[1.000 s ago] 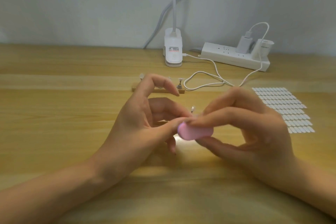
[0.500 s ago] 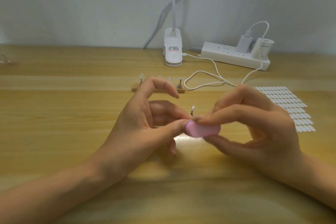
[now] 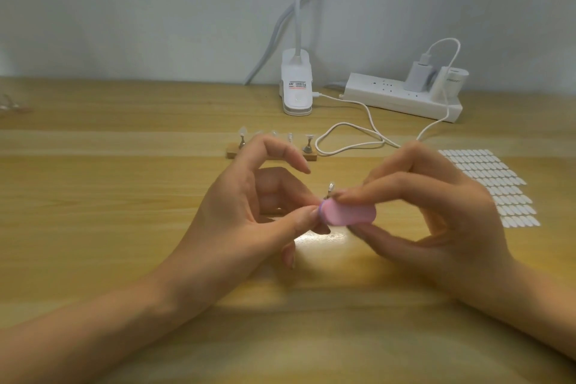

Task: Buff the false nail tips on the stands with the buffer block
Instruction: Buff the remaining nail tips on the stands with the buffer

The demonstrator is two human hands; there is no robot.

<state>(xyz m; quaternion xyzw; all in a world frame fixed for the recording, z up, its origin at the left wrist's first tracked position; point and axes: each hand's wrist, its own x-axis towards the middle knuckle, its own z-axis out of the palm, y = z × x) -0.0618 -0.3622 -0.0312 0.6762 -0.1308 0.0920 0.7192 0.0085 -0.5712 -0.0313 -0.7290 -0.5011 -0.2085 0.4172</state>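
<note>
Pink buffer block (image 3: pixel 347 212), likely soft and light: right hand (image 3: pixel 436 215) pinches its long edges. Left hand (image 3: pixel 246 215) pinches the fragile-looking nail-tip stand (image 3: pixel 329 191) low.

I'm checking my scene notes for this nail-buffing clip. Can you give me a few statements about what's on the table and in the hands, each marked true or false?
1. The right hand holds the pink buffer block. True.
2. The left hand lies flat on the table. False: it is raised, its thumb and fingers pinching a small stand at the block's left end.
3. A wooden strip carrying nail tips lies behind the hands. True.
4. The sheet of white stickers lies left of the hands. False: it lies to their right.
5. Nothing is plugged into the power strip. False: a white charger is in it.
</note>
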